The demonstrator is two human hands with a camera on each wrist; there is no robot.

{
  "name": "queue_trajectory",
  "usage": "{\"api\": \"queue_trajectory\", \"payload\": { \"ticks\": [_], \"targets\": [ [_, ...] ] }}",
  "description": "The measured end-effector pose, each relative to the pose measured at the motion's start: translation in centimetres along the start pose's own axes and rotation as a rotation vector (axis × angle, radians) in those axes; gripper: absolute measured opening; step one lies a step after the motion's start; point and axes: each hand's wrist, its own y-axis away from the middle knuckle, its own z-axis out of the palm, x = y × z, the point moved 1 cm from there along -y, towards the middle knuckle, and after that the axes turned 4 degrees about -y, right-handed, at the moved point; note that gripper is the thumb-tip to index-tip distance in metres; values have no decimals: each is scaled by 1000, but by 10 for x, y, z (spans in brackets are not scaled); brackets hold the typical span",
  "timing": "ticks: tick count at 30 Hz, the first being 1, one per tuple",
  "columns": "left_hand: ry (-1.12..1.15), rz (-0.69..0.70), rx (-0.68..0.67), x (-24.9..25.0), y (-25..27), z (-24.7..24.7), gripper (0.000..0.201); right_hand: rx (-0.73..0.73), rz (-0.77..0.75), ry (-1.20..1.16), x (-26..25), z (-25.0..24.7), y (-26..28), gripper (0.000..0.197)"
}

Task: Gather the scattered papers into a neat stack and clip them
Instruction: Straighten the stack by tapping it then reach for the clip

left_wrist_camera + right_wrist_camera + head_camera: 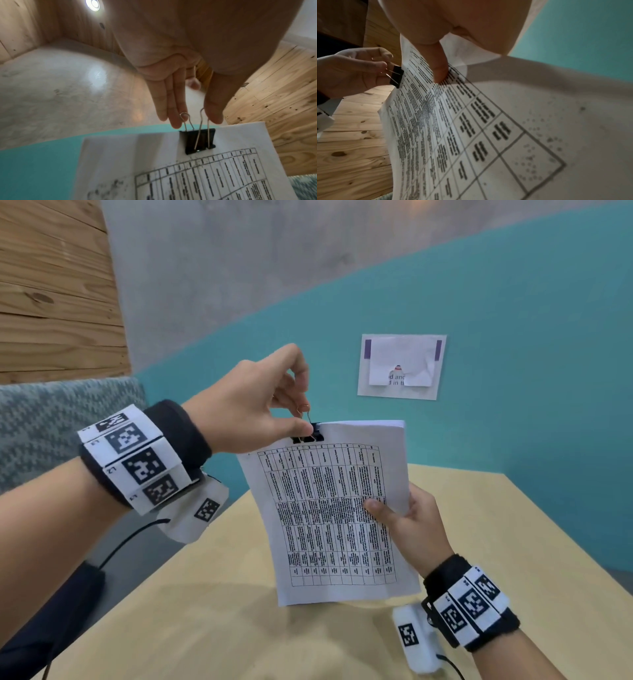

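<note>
From the head view we see our hands holding a stack of papers [337, 515] upright above the pale wooden bench [212, 628]; our right hand [409, 523] grips the stack's edge at about four o'clock, thumb pressed on the printed table; our left hand [253, 409] is at eleven o'clock, pinching the wire handles of a black binder clip [307, 436] that bites the top edge of the papers; a torn notice [401, 367] is stuck on the teal wall [513, 354] at one o'clock; a grey woven cushion [51, 422] sits at nine o'clock.

From the left wrist view, the left hand [187, 86] reaches down toward six o'clock; its fingertips [176, 123] and thumb touch the two wire loops of the binder clip [199, 140], which is seated on the papers [171, 169].

From the right wrist view, the right hand [447, 40] has its thumb flat on the papers [488, 128], curled round the edge; at nine o'clock the left hand [351, 71] pinches the handles of the binder clip [397, 77].
</note>
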Motion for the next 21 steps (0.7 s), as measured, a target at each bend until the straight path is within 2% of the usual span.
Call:
{"api": "queue_trajectory", "payload": {
  "ticks": [4, 11, 14, 16, 17, 20, 21],
  "targets": [
    [88, -96, 13, -1, -2, 8, 42, 34, 70, -50, 2, -3, -3, 21],
    [207, -171, -102, -7, -6, 15, 61, 61, 108, -66, 5, -11, -2, 22],
    [114, -189, -197, -8, -8, 14, 78, 56, 97, -51, 4, -12, -1, 22],
    [-67, -210, -274, -4, -8, 16, 89, 45, 84, -51, 3, -11, -1, 23],
    [-160, -231, -320, -2, -8, 19, 88, 36, 76, -49, 2, -10, -1, 23],
    [-326, -253, -361, -2, -8, 36, 44, 20, 77, -45, -1, -6, -1, 24],
    [-350, -259, -349, -3, -9, 40, 39, 21, 84, -41, -2, -5, -1, 24]
  ]
}}
